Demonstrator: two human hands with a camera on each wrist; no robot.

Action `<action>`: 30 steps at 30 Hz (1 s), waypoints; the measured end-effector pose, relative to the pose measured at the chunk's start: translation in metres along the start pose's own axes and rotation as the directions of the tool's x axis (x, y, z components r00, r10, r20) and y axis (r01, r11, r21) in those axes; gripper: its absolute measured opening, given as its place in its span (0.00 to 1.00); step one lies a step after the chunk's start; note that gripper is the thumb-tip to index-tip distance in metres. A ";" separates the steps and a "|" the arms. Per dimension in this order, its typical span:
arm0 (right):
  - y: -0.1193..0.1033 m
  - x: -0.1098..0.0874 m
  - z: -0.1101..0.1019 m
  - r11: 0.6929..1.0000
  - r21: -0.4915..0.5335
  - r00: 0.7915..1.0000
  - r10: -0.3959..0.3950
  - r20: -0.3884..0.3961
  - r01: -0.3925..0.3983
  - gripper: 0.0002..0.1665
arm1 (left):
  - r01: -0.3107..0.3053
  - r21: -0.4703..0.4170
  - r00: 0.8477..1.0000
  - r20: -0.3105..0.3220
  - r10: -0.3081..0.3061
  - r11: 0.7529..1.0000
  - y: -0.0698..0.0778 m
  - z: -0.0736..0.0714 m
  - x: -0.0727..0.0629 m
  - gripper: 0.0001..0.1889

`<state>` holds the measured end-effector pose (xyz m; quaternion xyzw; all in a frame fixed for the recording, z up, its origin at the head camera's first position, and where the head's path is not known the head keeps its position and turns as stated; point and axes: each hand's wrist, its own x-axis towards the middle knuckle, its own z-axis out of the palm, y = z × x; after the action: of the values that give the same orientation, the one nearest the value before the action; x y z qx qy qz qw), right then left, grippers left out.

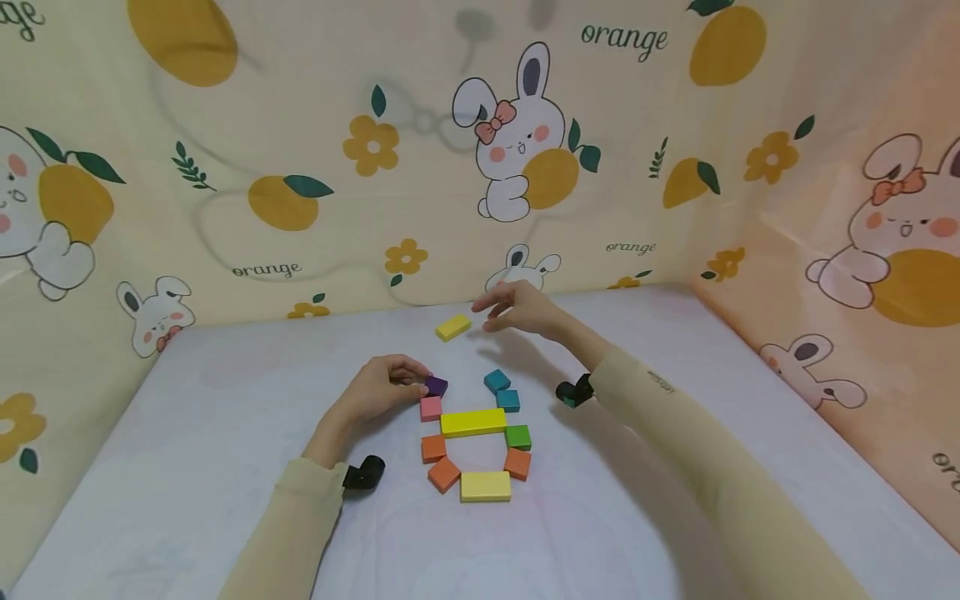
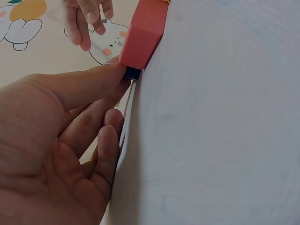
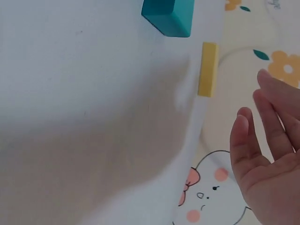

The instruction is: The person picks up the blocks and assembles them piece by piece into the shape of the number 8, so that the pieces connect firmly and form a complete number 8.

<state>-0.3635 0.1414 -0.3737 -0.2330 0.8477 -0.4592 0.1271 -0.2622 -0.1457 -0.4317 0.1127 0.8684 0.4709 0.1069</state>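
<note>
My left hand [image 1: 382, 387] pinches a small purple block [image 1: 437, 386] between thumb and fingers, right at the far edge of a pink block [image 1: 431, 408]. In the left wrist view the pink block [image 2: 144, 37] mostly hides the purple one [image 2: 133, 73]. Above the far part of the table hangs my right hand [image 1: 521, 308], its fingers loosely bent and holding nothing. Just left of its fingertips lies a yellow block [image 1: 453, 327], which the right wrist view shows apart from the hand. Two teal blocks [image 1: 507, 401] stand across from the purple one.
A long yellow block [image 1: 472, 422] bridges the middle of the layout. Nearer me, orange blocks [image 1: 444, 474], a green block [image 1: 518, 437] and a pale yellow block [image 1: 485, 487] form a rounded outline on the white table [image 1: 225, 500]. A printed cloth [image 1: 315, 125] stands behind.
</note>
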 end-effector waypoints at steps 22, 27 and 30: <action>0.021 0.039 0.015 0.997 0.049 0.998 0.052 0.038 -0.054 0.25 | 0.010 -0.020 1.000 -0.005 -0.010 1.000 0.001 0.001 0.001 0.12; 0.024 0.043 0.017 0.996 0.068 0.998 0.057 0.028 -0.059 0.25 | 0.009 -0.014 1.000 -0.011 -0.009 1.000 -0.001 0.000 0.002 0.12; 0.024 0.044 0.018 0.995 0.082 0.998 0.058 0.018 -0.060 0.24 | 0.005 -0.010 1.000 -0.008 -0.005 1.000 -0.002 0.000 0.002 0.12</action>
<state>-0.4003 0.1168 -0.4036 -0.2060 0.8335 -0.4881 0.1569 -0.2641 -0.1461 -0.4337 0.1080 0.8668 0.4753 0.1051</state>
